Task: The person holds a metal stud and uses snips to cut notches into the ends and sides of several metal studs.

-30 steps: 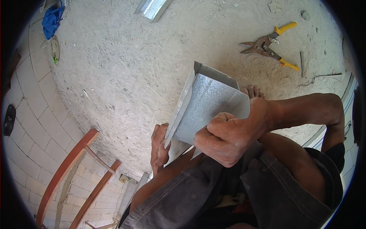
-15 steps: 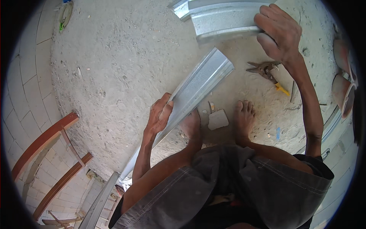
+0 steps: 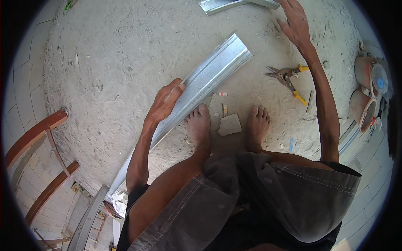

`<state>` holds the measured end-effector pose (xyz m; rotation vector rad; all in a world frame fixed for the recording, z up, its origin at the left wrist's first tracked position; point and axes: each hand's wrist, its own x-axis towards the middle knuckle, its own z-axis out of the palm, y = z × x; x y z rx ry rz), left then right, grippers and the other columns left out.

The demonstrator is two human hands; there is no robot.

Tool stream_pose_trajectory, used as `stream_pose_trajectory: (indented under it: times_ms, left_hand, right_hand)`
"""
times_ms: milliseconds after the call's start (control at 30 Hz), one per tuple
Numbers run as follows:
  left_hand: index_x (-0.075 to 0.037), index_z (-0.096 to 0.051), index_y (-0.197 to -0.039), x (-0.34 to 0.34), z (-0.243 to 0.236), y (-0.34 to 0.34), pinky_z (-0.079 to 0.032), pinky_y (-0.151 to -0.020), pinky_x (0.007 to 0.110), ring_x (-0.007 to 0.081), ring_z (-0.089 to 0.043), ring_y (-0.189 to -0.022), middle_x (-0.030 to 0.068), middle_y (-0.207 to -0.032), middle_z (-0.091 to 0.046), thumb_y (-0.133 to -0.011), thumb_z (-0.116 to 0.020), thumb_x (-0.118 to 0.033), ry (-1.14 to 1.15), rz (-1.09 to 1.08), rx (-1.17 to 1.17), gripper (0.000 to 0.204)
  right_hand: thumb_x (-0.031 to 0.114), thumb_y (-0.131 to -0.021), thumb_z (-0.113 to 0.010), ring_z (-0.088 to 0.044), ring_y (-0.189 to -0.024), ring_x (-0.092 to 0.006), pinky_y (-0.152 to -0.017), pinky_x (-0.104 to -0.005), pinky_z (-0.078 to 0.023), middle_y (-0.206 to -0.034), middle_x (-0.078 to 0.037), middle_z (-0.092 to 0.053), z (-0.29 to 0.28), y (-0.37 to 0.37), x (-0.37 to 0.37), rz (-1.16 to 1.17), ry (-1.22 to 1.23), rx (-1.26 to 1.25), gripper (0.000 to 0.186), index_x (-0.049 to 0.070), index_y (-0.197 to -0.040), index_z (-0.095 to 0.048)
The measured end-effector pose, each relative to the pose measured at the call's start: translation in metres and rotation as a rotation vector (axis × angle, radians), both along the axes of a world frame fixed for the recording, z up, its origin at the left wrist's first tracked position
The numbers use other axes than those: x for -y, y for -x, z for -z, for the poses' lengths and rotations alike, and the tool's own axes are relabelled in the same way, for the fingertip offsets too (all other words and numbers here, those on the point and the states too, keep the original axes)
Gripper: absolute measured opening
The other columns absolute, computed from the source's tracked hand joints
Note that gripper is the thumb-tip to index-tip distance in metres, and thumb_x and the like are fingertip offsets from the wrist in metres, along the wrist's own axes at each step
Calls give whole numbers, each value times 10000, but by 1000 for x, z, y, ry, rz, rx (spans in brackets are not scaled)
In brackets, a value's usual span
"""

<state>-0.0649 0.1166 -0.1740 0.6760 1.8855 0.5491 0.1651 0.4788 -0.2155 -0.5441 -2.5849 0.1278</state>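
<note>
Beside my left foot (image 3: 198, 125), the long, silvery, trough-shaped metal channel (image 3: 209, 75) slants away; my left hand (image 3: 167, 99) pinches its left rim between thumb and fingers. A firm grip clear of the thin edges seems best, since they could cut. Farther right lie steel snips with yellow handles (image 3: 287, 76). Beyond, my right hand (image 3: 294, 26) has its thumb spread from the fingers beside a short, silvery metal piece (image 3: 264, 3); I can't tell whether they touch.

channel (image 3: 191, 95): glossy metal | shorts (image 3: 293, 196): matt cloth | floor (image 3: 104, 71): rough, dusty
</note>
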Motion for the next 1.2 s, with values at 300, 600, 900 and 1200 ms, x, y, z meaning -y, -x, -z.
stream_pose_trajectory:
  times_ms: [300, 600, 900, 1200]
  left_hand:
    - [2, -450, -1383, 5, -1, 5, -267, -1106, 386, 341, -389, -1337, 241, -1400, -457, -875, -430, -607, 175, 19, 89, 794]
    - [49, -460, -1346, 10, -7, -3, -320, -1049, 391, 355, -469, -1241, 276, -1295, -520, -895, -444, -547, 45, 64, 56, 747]
    - [-13, -586, -1023, -34, -4, -24, -439, -733, 446, 351, -610, -760, 240, -765, -600, -931, -460, -425, -117, 145, -193, 441]
    - [-11, -624, -942, -55, 24, -28, -451, -733, 447, 362, -618, -742, 232, -736, -616, -906, -496, -424, -227, 119, -195, 434]
  right_hand:
    - [7, -660, -585, -421, -1243, -320, -1063, -416, -336, -1315, -151, -435, 31, -176, 83, 131, 220, 694, 631, 78, -1275, -462]
    - [107, -721, -599, -517, -1030, -298, -902, -412, -401, -1026, -132, -558, 37, -181, 73, 100, 194, 721, 410, 68, -1125, -538]
    - [118, -720, -447, -318, -373, -77, -334, -253, -304, -548, 24, -368, -28, -160, 123, 681, 1671, 636, 148, 40, -836, -495]
    - [176, -612, -457, -309, -462, -43, -375, -213, -263, -614, 32, -384, -144, -108, 153, 544, 1802, 468, 436, 13, -1002, -567]
